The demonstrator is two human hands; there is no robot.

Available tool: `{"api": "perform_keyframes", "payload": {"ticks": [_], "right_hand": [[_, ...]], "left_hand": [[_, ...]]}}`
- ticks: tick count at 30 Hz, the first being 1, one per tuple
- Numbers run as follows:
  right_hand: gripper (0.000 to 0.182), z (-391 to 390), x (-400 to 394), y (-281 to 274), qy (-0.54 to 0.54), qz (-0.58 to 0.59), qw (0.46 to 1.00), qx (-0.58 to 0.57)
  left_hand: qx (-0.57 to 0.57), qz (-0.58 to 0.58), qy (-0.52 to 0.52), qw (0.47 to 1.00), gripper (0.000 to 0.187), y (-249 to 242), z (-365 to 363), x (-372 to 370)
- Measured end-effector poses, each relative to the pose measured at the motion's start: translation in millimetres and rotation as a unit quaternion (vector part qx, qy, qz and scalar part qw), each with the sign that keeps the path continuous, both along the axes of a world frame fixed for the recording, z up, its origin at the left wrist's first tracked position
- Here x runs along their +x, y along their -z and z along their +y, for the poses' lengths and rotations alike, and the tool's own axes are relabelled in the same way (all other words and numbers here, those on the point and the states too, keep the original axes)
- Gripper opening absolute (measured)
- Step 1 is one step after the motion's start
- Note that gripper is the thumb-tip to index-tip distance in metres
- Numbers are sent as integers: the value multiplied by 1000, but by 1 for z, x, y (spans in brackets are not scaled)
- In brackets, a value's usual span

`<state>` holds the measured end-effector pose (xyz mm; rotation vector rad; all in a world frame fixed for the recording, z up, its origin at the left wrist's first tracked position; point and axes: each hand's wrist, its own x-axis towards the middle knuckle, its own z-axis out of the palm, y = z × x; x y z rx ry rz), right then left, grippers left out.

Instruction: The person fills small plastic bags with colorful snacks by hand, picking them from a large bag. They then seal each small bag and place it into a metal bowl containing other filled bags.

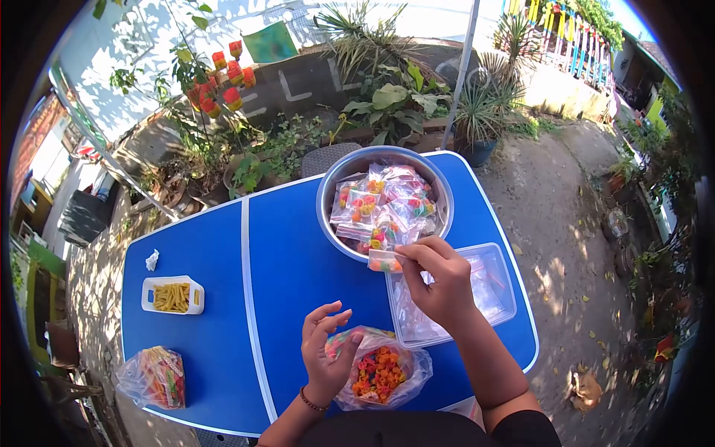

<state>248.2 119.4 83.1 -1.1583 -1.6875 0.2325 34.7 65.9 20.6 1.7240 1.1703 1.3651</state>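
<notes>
My right hand [439,277] pinches a small clear packet [384,261] with orange and green pieces inside, at the near rim of a round metal bowl [325,217]. Many similar filled packets [376,205] lie heaped in the bowl. Beneath my right forearm is a clear plastic tub [508,287] holding flat, clear zip bags [484,294]. My left hand [325,354] is raised with its fingers apart and nothing in it. It is beside an open plastic bag of small orange, red and yellow pieces [378,374].
On the blue table [290,283], a white basket [197,296] of yellow sticks, a crumpled white scrap [153,259] and a plastic bag of coloured sticks [160,376] are at the left. A thin pole [462,74] and potted plants stand behind the far edge.
</notes>
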Motion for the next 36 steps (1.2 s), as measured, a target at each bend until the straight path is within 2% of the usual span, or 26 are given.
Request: {"api": "perform_keyframes", "payload": {"ticks": [4, 7, 11, 15, 20, 24, 27, 31, 36], "right_hand": [[23, 47, 3, 6, 64, -60, 993, 85], [24, 60, -1, 21, 55, -90, 994, 38], [23, 37, 1, 28, 12, -117, 992, -48], [19, -6, -12, 22, -25, -109, 993, -34], [30, -60, -19, 28, -50, -162, 984, -45], [20, -92, -12, 38, -3, -165, 984, -63], [20, -111, 2, 34, 29, -155, 984, -82], [14, -129, 24, 37, 93, -148, 981, -82], [15, -137, 53, 36, 201, -184, 951, -144]], "left_hand": [[-22, 0, 1, 1000, 28, 6, 2, 0], [-19, 8, -4, 1000, 27, 10, 6, 0], [-34, 5, 7, 999, 26, 8, 6, 1], [-26, -4, 32, 999, 25, 8, 2, 4], [-53, -29, 90, 994, 28, 5, -16, 4], [-76, -28, 119, 990, 29, 7, -30, 5], [-42, 19, 155, 987, 30, 13, -34, 12], [-21, 5, 204, 979, 32, 0, -34, 42], [-6, 42, 254, 966, 33, -15, -33, 66]]}}
